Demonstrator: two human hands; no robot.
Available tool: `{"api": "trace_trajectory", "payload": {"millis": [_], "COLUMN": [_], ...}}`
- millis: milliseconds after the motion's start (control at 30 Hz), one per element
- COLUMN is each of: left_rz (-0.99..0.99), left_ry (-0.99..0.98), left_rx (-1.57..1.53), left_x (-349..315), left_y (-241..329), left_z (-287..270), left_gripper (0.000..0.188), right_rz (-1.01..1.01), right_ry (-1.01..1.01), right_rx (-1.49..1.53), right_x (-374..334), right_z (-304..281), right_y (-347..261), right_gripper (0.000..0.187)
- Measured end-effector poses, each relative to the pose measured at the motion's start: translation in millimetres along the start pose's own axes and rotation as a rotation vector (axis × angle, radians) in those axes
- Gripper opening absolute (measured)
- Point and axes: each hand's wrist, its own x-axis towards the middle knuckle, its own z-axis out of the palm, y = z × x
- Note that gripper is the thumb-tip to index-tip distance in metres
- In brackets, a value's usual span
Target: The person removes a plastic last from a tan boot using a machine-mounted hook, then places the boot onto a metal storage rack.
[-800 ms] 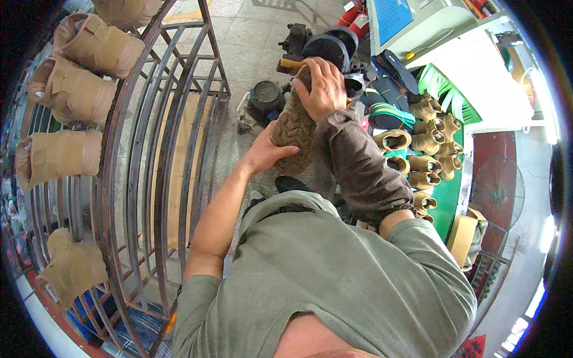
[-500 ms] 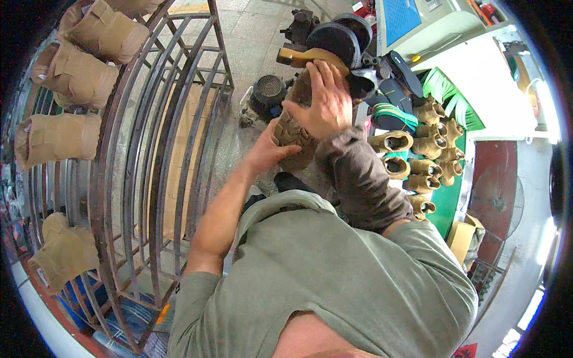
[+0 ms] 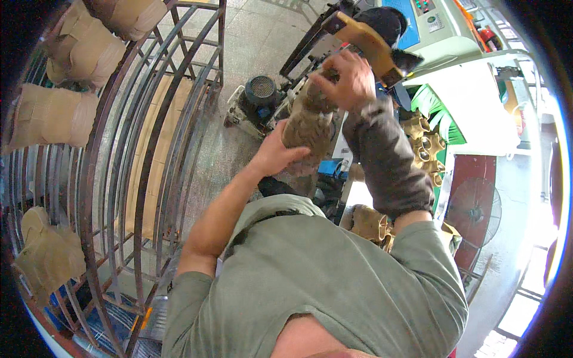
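Note:
A tan boot (image 3: 305, 134), lumpy and creased, is held in front of me above the floor. My left hand (image 3: 279, 152) grips its near part, thumb across the top and fingers hidden underneath. At the far end, my right hand (image 3: 351, 77) bends its fingers over the boot, slightly blurred by motion. Just beyond that hand is a machine with a dark round wheel (image 3: 385, 27) and a curved yellow-brown guard (image 3: 363, 43). Whether the boot touches the machine cannot be made out.
On my left, a metal rack (image 3: 98, 197) carries several tan boots (image 3: 54, 116). A motor (image 3: 261, 89) stands on the floor ahead. To the right, more tan footwear (image 3: 425, 146) sits on a green surface, near a white cabinet (image 3: 477, 107) and a fan (image 3: 474, 212).
My view has turned, so the machine sits farther right and higher. The right hand, earlier flat on the boot by the wheel, now has bent fingers at its far end.

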Motion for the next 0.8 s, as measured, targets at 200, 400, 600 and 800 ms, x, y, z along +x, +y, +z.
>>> {"api": "trace_trajectory", "payload": {"millis": [200, 400, 600, 800], "left_rz": [-0.084, -0.017, 0.035, 0.053], "left_ry": [-0.118, -0.135, -0.128, -0.048], "left_rx": [-0.199, -0.072, -0.069, 0.097], "left_x": [-1, -1, -10, -31], "left_y": [25, 17, 11, 2], "left_z": [-24, -30, -25, -26], "left_gripper": [0.072, 0.072, 0.074, 0.080], "right_rz": [0.241, 0.242, 0.252, 0.189], "right_ry": [-0.258, -0.037, -0.002, 0.178], "right_rx": [0.399, 0.230, 0.156, 0.225], "right_x": [1, -13, -23, -54], "right_z": [27, 34, 28, 16], "right_y": [19, -3, -25, -55], "right_gripper": [0.032, 0.034, 0.029, 0.028]}}
